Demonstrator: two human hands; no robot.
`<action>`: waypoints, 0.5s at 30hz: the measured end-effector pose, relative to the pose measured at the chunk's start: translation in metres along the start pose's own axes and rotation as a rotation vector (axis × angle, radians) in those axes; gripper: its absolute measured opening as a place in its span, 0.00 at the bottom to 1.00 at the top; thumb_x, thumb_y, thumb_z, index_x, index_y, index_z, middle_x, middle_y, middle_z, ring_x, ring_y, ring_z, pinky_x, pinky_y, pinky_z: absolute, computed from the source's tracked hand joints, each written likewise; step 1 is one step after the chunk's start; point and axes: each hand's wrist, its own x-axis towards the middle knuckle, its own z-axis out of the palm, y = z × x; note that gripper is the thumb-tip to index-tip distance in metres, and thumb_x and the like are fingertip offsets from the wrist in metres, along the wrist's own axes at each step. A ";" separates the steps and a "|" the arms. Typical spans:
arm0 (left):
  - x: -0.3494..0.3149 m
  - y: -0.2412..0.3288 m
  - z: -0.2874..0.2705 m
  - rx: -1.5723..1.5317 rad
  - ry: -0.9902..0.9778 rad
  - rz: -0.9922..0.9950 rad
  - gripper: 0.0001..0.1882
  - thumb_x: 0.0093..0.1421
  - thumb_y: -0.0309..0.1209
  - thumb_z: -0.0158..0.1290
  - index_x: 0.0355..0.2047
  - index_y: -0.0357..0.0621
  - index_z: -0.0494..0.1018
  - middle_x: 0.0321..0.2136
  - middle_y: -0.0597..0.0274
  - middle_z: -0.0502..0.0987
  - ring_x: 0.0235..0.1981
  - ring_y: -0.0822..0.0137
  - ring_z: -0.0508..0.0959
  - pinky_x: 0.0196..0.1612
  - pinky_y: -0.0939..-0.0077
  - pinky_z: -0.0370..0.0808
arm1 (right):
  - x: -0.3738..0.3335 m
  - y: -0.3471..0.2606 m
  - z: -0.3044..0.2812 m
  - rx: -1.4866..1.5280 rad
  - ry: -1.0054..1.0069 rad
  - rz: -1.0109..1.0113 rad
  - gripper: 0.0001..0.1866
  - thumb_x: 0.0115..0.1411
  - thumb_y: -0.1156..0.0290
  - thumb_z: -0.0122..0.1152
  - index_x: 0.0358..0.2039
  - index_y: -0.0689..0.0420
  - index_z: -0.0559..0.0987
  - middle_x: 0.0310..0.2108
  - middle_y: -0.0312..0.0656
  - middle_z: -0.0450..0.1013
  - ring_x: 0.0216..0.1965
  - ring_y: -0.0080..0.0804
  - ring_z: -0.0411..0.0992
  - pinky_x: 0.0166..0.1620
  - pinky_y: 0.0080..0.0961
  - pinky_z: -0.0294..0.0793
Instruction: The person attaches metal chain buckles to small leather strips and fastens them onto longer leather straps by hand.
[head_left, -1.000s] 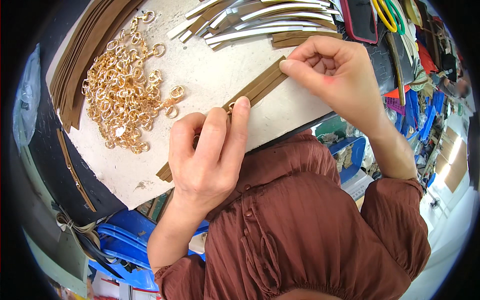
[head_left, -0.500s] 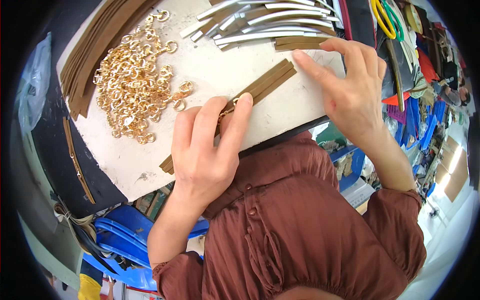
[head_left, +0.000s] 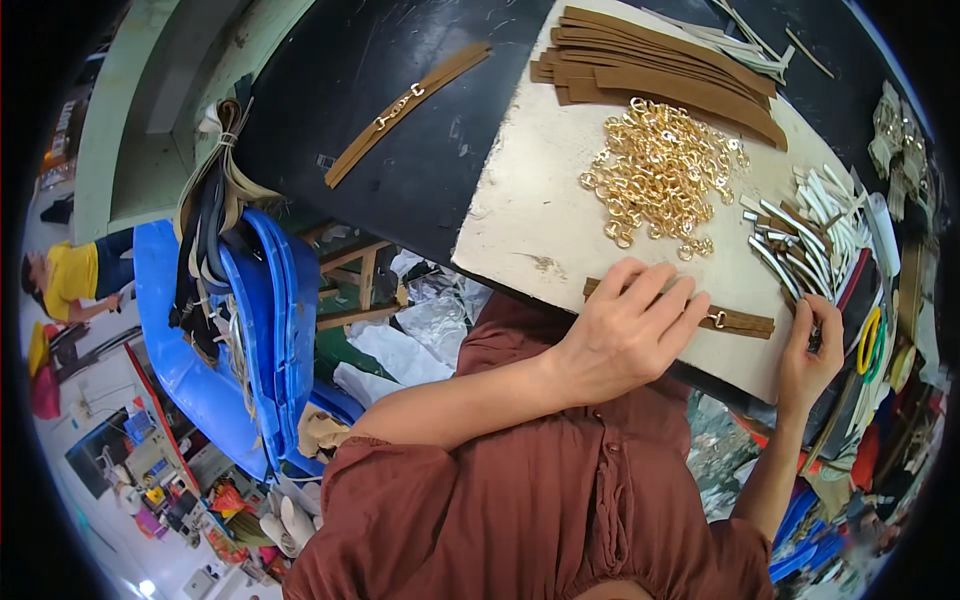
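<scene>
My left hand lies over a brown strap near the front edge of the pale board, fingers bent down and pressing it. One strap end shows beyond my fingertips and the other past my knuckles. Beside my fingers, a gold clasp sits on the strap; the rest of it is covered. At the right edge of the board, my right hand has its fingertips pinched at the near end of a brown-and-white strip in a loose pile. The exact contact is small and partly hidden.
Gold clasps are heaped on the pale board, below a stack of brown straps. A strap with a gold clasp lies on the black table. Blue plastic chairs stand at left; a person in yellow is behind.
The view has swung left. My right hand has left the strap's far end and reached the strip pile. My left hand stays on the strap.
</scene>
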 end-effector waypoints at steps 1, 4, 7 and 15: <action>-0.001 -0.001 -0.001 0.030 0.004 0.009 0.16 0.46 0.26 0.54 0.38 0.35 0.76 0.35 0.60 0.74 0.39 0.59 0.75 0.41 0.66 0.72 | -0.003 0.001 0.003 0.062 0.084 0.079 0.06 0.59 0.79 0.60 0.37 0.64 0.78 0.35 0.42 0.75 0.38 0.32 0.73 0.45 0.23 0.70; -0.002 -0.001 -0.003 -0.111 -0.035 -0.051 0.16 0.46 0.26 0.53 0.38 0.35 0.76 0.35 0.59 0.74 0.38 0.59 0.74 0.40 0.66 0.72 | -0.007 0.004 0.004 0.118 0.157 0.139 0.06 0.62 0.79 0.58 0.39 0.65 0.77 0.36 0.41 0.75 0.38 0.28 0.72 0.45 0.21 0.70; -0.002 0.000 -0.007 -0.143 -0.099 -0.063 0.17 0.46 0.25 0.53 0.38 0.35 0.75 0.33 0.59 0.73 0.36 0.59 0.73 0.39 0.68 0.73 | -0.007 0.000 0.006 0.046 0.179 0.016 0.06 0.62 0.80 0.57 0.40 0.65 0.77 0.36 0.41 0.75 0.38 0.27 0.72 0.45 0.21 0.70; -0.003 -0.006 -0.017 -0.252 -0.145 -0.101 0.17 0.46 0.25 0.52 0.39 0.32 0.74 0.35 0.55 0.72 0.35 0.59 0.71 0.37 0.72 0.74 | -0.013 0.002 0.007 0.124 0.184 0.069 0.07 0.64 0.76 0.57 0.42 0.64 0.78 0.37 0.40 0.76 0.39 0.24 0.72 0.46 0.18 0.70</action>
